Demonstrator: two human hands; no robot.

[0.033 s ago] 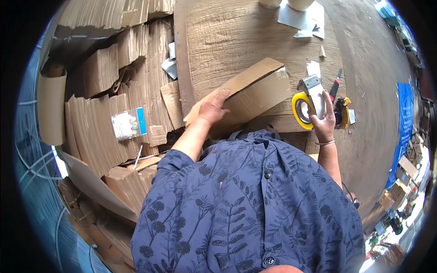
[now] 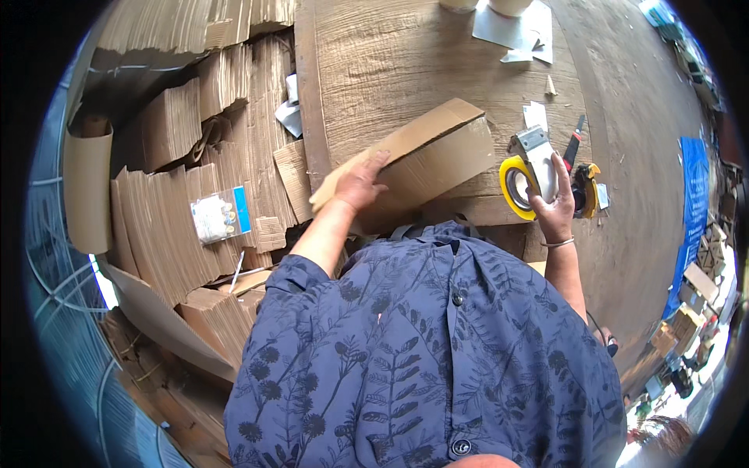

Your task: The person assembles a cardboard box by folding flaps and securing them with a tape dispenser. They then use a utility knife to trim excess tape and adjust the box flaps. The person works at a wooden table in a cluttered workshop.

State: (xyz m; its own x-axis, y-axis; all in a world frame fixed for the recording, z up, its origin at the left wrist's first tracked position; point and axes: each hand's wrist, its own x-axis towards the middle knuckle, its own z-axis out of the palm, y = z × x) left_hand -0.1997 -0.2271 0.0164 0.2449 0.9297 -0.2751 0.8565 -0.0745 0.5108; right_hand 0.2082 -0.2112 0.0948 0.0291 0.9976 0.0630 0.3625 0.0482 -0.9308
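A long, narrow cardboard box [image 2: 441, 168] lies slantwise at the near edge of the wooden table. My left hand [image 2: 361, 183] grips the near left part of its top, with fingers over the top panel and the thumb toward the side. A dark gap runs along the top edge. In my right hand [image 2: 554, 207] is a tape dispenser [image 2: 538, 160] with a metal head and a yellow-rimmed roll, held just right of the box. A red-and-black utility knife [image 2: 574, 147] lies beyond that hand. Beside it sits another tape dispenser [image 2: 587, 191], black and yellow, partly covered by my hand.
Stacks of flattened cardboard [image 2: 168, 234] fill the left side, with a clear bag of small parts [image 2: 217, 216] on top. Tape rolls [image 2: 511, 6] and white paper [image 2: 519, 35] are at the table's far side [image 2: 374, 54]. A blue sheet [image 2: 690, 210] lies on the right.
The box and my left hand have shifted very slightly to the left. My right hand with the tape dispenser stays almost where it was.
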